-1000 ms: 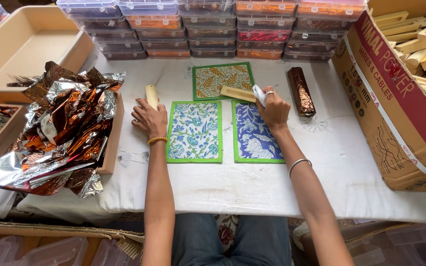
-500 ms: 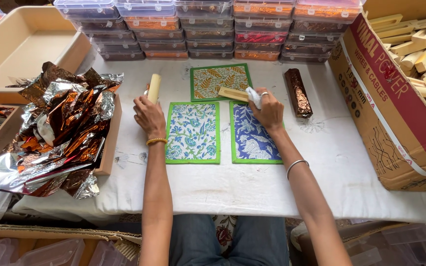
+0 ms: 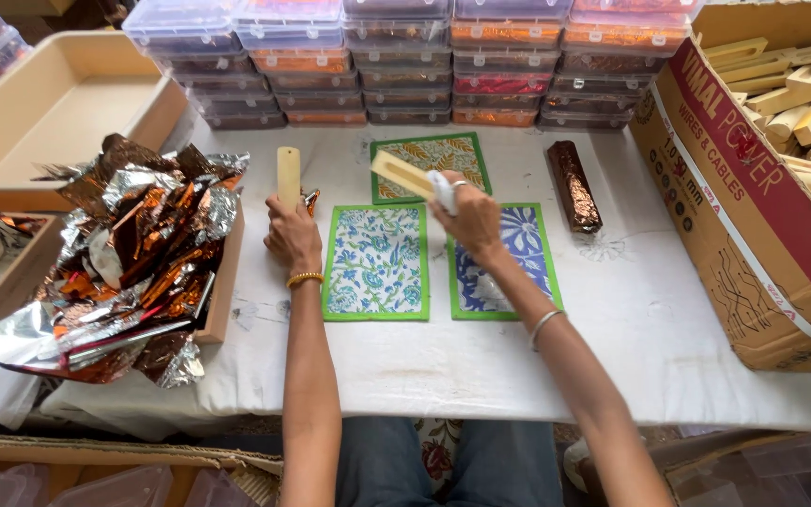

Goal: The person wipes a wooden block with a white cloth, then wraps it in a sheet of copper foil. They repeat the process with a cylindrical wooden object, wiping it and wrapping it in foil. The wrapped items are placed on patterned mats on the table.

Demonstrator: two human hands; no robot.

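Wooden stick (image 3: 288, 176), pale, flat, held upright in left hand (image 3: 293, 239); fingers wrapped around its lower end, above the desk's (image 3: 687, 329) far-left part, just beside the foil tray.

Second wooden stick (image 3: 403, 174), same pale wood, held tilted in right hand (image 3: 473, 221) together with a small white object (image 3: 443, 191), kind not discernible; fingers closed on both, raised over the centre mats.

Mat, orange and green leaf print (image 3: 443, 155), green border; flat near the far edge of the desk, centre, partly behind the right hand's stick.

Mat, blue and green floral on white (image 3: 377, 263), green border; flat at centre, just right of the left wrist.

Mat, blue floral (image 3: 518, 258), green border; just beside the former, partly under the right forearm.

Wrapped bar, brown-copper foil (image 3: 574, 186); lying lengthwise right of the mats, apart from them.

Foil sheets, crumpled, silver and copper (image 3: 133, 263); heaped in a shallow wooden tray (image 3: 222, 291) overhanging the desk's left edge.

Empty-looking wooden tray (image 3: 58, 113), beige; at the far-left corner.

Clear plastic boxes, stacked (image 3: 405, 56), with orange, red and dark contents; in a row along the far edge.

Cardboard carton (image 3: 753, 207), brown with red panel, open, at the right edge; holds many loose pale wooden sticks (image 3: 800, 94).

Bangles: gold on left wrist, silver on right.
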